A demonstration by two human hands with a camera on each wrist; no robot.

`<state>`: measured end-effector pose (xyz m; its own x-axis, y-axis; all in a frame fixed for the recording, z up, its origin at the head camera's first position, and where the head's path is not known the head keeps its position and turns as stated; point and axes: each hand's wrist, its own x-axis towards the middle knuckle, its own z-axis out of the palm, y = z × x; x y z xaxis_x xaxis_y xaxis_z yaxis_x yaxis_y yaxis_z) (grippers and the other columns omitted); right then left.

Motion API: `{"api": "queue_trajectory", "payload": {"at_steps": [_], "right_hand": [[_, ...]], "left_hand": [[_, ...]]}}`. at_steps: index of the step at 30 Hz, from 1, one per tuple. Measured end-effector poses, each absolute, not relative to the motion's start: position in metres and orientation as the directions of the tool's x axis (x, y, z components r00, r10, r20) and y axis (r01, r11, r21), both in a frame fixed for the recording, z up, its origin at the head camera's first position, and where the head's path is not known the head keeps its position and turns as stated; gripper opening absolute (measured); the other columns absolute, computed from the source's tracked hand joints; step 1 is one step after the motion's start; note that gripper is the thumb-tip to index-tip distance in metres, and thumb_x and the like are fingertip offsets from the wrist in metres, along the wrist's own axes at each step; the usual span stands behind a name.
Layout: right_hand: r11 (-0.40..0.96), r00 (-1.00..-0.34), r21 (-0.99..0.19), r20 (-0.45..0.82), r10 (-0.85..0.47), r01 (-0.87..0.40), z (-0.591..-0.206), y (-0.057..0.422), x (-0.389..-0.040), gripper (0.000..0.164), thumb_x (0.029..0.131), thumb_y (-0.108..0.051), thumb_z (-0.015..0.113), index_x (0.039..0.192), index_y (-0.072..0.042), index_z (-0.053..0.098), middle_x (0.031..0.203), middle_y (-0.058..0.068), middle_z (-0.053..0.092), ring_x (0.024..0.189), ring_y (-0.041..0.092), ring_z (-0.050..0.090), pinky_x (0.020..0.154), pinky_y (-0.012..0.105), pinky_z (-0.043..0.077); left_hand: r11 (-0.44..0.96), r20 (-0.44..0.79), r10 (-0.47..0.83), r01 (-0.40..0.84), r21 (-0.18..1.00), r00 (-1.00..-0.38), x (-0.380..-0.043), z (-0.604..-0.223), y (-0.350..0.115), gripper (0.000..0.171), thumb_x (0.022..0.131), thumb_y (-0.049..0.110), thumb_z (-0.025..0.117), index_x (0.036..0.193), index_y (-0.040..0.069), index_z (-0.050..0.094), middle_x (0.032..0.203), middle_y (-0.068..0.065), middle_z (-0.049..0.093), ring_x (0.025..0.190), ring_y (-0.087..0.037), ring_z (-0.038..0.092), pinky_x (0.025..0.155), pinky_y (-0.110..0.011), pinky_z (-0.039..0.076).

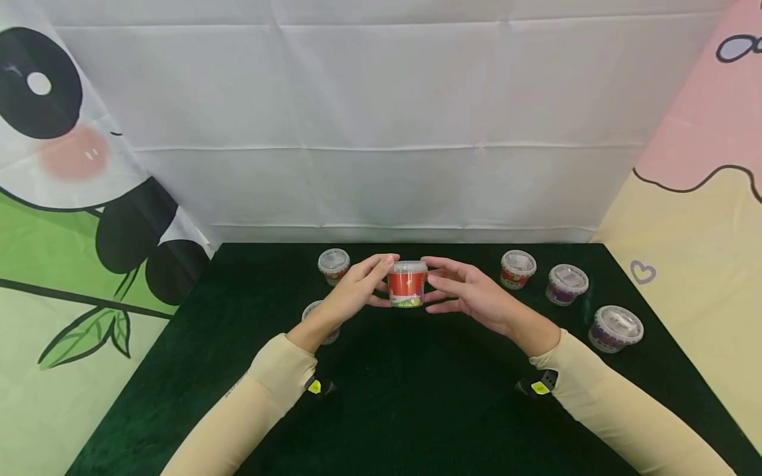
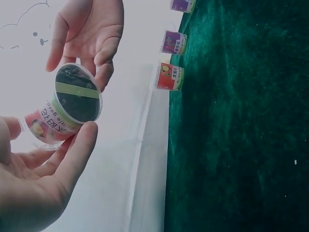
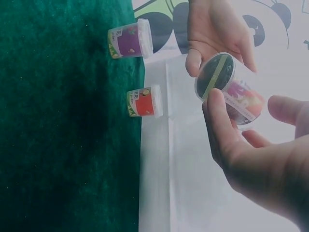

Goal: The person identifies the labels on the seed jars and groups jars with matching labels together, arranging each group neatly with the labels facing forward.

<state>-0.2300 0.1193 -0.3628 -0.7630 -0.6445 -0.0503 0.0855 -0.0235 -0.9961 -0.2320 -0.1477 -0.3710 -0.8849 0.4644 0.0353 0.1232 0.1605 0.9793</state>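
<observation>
A small clear-lidded plastic cup with a red label is held up off the table between the two hands. My left hand grips it from the left, thumb by the lid and fingers along its side and base. In the left wrist view, the cup's dark underside shows a pale green strip across it. My right hand is at the cup's right side with fingers loosely bent. One fingertip appears to touch the base edge in the right wrist view, while the thumb stands apart from the cup.
On the dark green cloth, a red-labelled cup stands at left, with another cup partly hidden behind my left wrist. At right stand a red-labelled cup and two purple-labelled cups, one nearer, one farther.
</observation>
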Motion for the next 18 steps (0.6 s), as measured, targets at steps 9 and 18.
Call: {"api": "queue_trajectory", "payload": {"at_steps": [9,18], "right_hand": [[-0.030,-0.784,-0.997,-0.036,-0.620,0.070,-0.3612,0.1161,-0.2280,0.058,0.108,-0.025,0.050,0.159,-0.007,0.029,0.148,0.020,0.039,0.115,0.032,0.061,0.099,0.045,0.052],[-0.035,-0.788,-0.997,-0.031,-0.615,0.067,-0.3601,0.1138,-0.2286,0.057,0.109,-0.027,0.049,0.158,-0.007,0.030,0.147,0.019,0.041,0.114,0.030,0.062,0.099,0.044,0.053]], "left_hand": [[0.156,0.040,0.467,0.127,0.980,-0.883,-0.2301,-0.3656,-0.1461,0.056,0.109,0.047,0.038,0.152,0.011,0.042,0.139,-0.018,0.049,0.105,-0.033,0.062,0.086,-0.044,0.059],[0.154,0.055,0.471,0.143,0.978,-0.881,-0.2299,-0.3662,-0.1453,0.054,0.110,0.047,0.037,0.151,0.012,0.042,0.139,-0.016,0.050,0.106,-0.032,0.062,0.085,-0.044,0.059]]}}
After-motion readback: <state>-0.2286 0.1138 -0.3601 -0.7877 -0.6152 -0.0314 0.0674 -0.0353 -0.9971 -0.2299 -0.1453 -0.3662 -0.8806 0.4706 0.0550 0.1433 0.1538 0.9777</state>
